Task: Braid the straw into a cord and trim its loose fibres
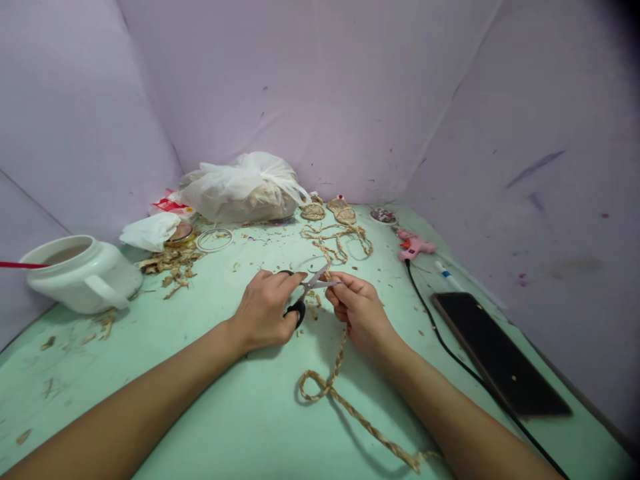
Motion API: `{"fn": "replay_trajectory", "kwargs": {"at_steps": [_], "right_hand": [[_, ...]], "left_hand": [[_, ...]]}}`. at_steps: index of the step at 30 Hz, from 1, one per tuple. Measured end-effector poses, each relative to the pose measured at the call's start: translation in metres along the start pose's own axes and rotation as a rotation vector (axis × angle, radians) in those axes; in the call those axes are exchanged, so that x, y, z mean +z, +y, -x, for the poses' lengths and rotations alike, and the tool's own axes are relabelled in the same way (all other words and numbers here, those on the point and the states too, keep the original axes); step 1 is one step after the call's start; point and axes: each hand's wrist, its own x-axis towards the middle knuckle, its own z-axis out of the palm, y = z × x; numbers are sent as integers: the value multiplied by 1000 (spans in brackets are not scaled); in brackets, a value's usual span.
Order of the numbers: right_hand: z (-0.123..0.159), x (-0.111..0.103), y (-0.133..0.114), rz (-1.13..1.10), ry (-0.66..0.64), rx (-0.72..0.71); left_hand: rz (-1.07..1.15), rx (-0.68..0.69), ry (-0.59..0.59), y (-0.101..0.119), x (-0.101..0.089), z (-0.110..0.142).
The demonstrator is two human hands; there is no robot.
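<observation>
My left hand (269,308) is closed on the black handles of a pair of scissors (313,283), whose blades stand apart and point right. Pinched in the fingers of my right hand (361,303) is a braided straw rope (339,360), close beside the blade tips. One stretch of the rope passes the blades and lies in loops further back. The other hangs below my right hand, makes a small loop on the green table and ends frayed near my right forearm. Whether the blades touch the rope, I cannot tell.
At the left stands a white pot (83,277) near dry fibre scraps (173,263) and a ring (215,240). A white plastic bag (245,190) and woven pieces (343,211) lie behind. A pink glue gun (415,245), its black cord and a dark tablet (500,353) are right.
</observation>
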Motion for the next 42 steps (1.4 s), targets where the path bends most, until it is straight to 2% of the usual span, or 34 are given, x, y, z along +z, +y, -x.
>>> {"fn": "replay_trajectory", "kwargs": {"at_steps": [4, 10, 19, 29, 32, 37, 40, 42], "right_hand": [[1, 1, 0, 12, -17, 17], [-2, -3, 7, 73, -51, -52], [-2, -5, 12, 160, -20, -75], [-1, -2, 5, 97, -11, -50], [0, -1, 2, 55, 1, -23], [1, 0, 2, 35, 12, 17], [1, 0, 2, 13, -24, 49], [0, 0, 2, -20, -65, 96]], "left_hand": [[-81, 26, -1, 2, -2, -1], [-102, 17, -19, 2, -2, 0], [-126, 26, -38, 1, 1, 0], [-136, -12, -90, -1, -1, 0], [83, -90, -37, -1, -3, -1], [651, -416, 153, -3, -6, -8], [951, -592, 178, -3, -9, -12], [1048, -665, 194, -3, -10, -14]]}}
